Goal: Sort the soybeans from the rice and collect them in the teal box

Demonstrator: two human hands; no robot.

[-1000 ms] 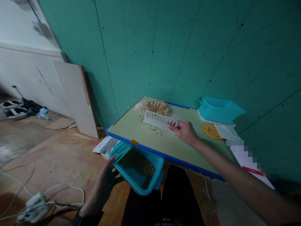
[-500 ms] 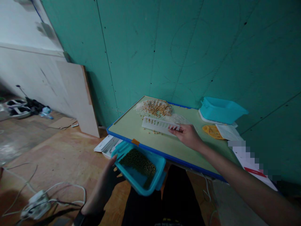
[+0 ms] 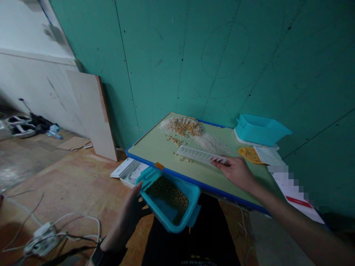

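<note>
My left hand (image 3: 133, 210) grips the left end of a blue plastic container (image 3: 163, 218), thumb on its rim. Dark green beans (image 3: 166, 192), apparently mung beans, and some paler ones lie inside; the container is just below the table's front edge. In my right hand (image 3: 235, 170) is the end of a long white plastic strip with a row of slots (image 3: 196, 154), held low over the table (image 3: 155, 147). Past it lie a pile of yellow soybeans (image 3: 184, 126) and white grains (image 3: 208, 142) like rice. A few stray soybeans (image 3: 181, 159) sit near the strip.
Another blue container (image 3: 262, 129) stands at the table's back right, near a yellow cloth-like item (image 3: 249, 155) and white papers (image 3: 294, 195). A green wall (image 3: 222, 55) rises behind. On the floor at left are a power strip (image 3: 41, 236) with cables and a leaning board (image 3: 91, 111).
My right hand has moved the white strip rightward and a little nearer to me, uncovering more soybeans. The container in my left hand has shifted slightly right.
</note>
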